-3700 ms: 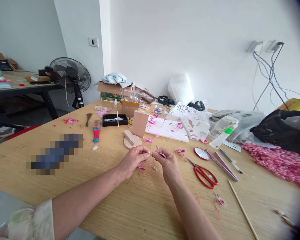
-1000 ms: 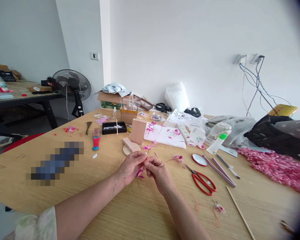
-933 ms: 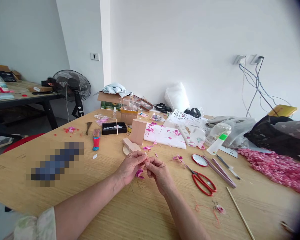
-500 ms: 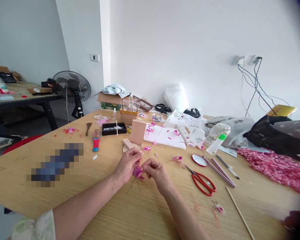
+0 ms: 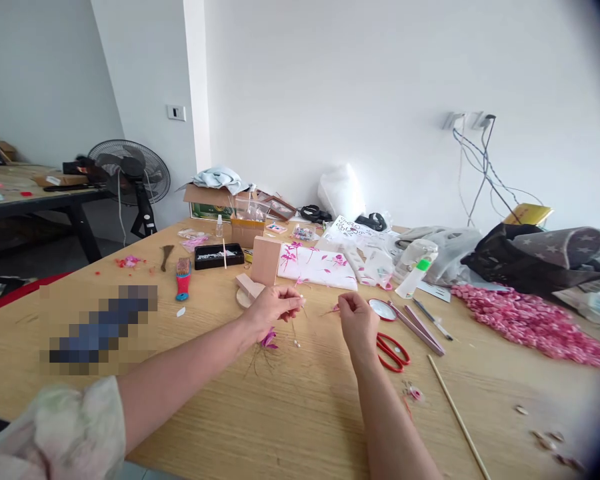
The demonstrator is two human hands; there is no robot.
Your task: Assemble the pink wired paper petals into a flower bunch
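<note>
Above the table my left hand (image 5: 277, 308) is closed in a pinch on a thin thread-like stem, and a fine strand with a tiny pale bead (image 5: 296, 343) hangs below the fingertips. A magenta flower bunch (image 5: 269, 339) with thin trailing stems is under that hand, partly hidden by it. To the right, my right hand (image 5: 357, 320) is closed, its fingertips at a small pink flower sprig (image 5: 333, 309); what it holds, if anything, is hidden. Red-handled scissors (image 5: 394, 352) lie beside the right wrist, their blades covered by it.
Behind the hands stand a wooden block (image 5: 267, 260) and a white sheet with pink flowers (image 5: 317, 267). A black tray (image 5: 219, 256) and a red-blue brush (image 5: 183, 280) lie left. At right are a round mirror (image 5: 383, 309), a wooden stick (image 5: 457, 415) and pink material (image 5: 530, 327).
My hands have moved apart, the right one going rightward to the pink sprig. The magenta bunch is no longer between them. The view has turned slightly right.
</note>
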